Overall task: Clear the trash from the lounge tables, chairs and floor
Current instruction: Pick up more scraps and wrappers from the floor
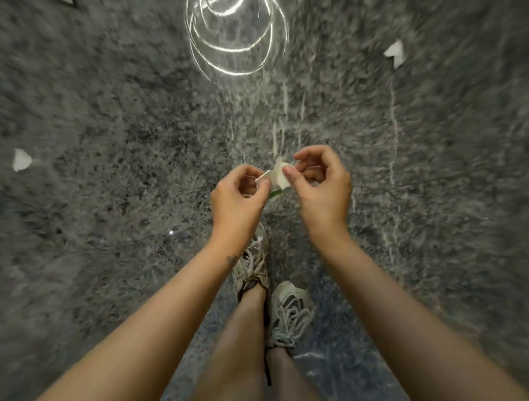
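A small white paper scrap (277, 177) with a green edge is held between both hands above the grey speckled floor (114, 214). My left hand (237, 197) pinches its left end with thumb and fingers curled. My right hand (320, 183) pinches its right side, thumb on top. Two more white paper scraps lie on the floor: one paper scrap at the far left (21, 159) and another paper scrap at the upper right (396, 53). The view is blurred by motion.
My two feet in pale laced sneakers (289, 312) stand below the hands. Bright curved light reflections (237, 40) show on the glossy floor ahead. A white corner of something (68, 2) shows at the top left edge.
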A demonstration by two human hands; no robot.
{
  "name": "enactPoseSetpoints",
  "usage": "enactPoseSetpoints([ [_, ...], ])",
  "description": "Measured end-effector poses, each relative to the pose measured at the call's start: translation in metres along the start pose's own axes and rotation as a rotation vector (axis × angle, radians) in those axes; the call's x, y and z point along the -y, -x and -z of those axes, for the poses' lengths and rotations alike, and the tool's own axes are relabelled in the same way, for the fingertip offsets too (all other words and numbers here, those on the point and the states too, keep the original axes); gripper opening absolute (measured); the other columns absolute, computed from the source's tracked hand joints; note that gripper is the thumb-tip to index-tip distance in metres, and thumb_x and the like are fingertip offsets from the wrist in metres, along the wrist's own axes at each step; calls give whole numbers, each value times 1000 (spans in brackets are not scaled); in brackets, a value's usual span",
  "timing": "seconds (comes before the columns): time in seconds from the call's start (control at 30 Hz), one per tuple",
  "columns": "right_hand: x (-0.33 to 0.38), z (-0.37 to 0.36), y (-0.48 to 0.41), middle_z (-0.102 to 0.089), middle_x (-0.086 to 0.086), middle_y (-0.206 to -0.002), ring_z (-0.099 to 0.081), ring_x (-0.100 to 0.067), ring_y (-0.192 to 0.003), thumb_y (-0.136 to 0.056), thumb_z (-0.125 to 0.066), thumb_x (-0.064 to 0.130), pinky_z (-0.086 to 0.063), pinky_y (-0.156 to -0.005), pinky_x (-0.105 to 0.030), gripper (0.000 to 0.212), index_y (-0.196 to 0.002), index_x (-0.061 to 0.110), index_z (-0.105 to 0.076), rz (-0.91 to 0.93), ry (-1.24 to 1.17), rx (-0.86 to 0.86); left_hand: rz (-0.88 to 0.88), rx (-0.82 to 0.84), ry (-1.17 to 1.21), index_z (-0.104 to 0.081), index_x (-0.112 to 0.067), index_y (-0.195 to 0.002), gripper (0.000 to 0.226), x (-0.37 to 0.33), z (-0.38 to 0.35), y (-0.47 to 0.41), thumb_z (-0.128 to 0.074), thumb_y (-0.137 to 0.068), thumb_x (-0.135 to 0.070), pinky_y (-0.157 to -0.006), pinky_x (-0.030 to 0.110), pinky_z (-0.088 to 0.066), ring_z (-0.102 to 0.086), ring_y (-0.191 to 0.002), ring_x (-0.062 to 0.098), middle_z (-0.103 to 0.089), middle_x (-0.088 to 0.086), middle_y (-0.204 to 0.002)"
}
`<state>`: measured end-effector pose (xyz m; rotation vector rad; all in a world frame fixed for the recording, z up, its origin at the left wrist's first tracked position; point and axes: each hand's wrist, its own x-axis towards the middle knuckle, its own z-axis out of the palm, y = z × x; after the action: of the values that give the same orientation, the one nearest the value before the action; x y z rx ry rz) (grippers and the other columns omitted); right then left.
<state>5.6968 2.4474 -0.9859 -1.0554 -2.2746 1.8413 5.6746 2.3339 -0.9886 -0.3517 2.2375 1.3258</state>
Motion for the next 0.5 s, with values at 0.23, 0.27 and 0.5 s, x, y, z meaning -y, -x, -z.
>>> enactPoseSetpoints([
  [0.23, 114, 22, -10, -59, 12, -70, -57, 1, -66, -72, -75, 3, -43, -64, -10, 30, -74, 26, -55, 59, 14, -59, -74, 19, 178, -62, -24, -81, 11, -125, 43, 10, -67, -85, -16, -68, 29, -55, -65, -71, 13, -66, -6, -74],
  [0.27, 127, 23, -14, -60, 12, -69, -57, 1, -66, -72, -75, 4, -44, -64, -11, 32, -73, 28, -55, 62, 14, -65, -83, 34, 183, -62, -25, -81, 11, -138, 48, 9, -68, -84, -16, -69, 28, -55, -65, -72, 12, -66, -6, -75],
  [0.5, 163, 38, -56, -61, 16, -66, -61, 2, -64, -77, -72, 7, -49, -61, -13, 31, -74, 31, -54, 83, 70, -22, -122, 63, 25, -57, -34, -77, 25, -179, 49, -18, -69, -82, -12, -61, 12, -47, -60, -66, -2, -65, -12, -73],
])
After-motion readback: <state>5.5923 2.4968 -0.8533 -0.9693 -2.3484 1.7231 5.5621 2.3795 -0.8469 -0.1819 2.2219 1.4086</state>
